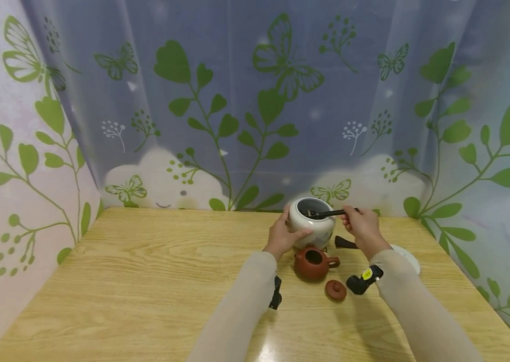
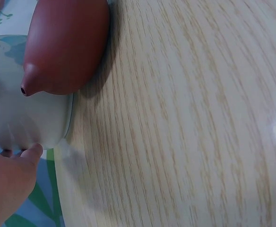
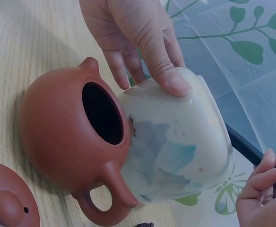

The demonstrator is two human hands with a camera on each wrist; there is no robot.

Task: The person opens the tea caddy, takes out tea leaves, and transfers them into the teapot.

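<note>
left fingers (image 3: 134, 66) curl round the white jar (image 3: 187, 139); right fingers (image 3: 263, 183) pinch the black utensil (image 3: 244, 144).

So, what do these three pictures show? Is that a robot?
No robot: these are a person's two bare hands. The wide picture comes from a camera on the head; the other two from small cameras on the wrists. The left hand holds a white jar, and the right hand grips a dark tool whose end reaches inside it. Also on the wooden table are a reddish-brown teapot, its lid set beside it, a dark object I can't identify, and a white disc partly hidden by the right sleeve.
</note>
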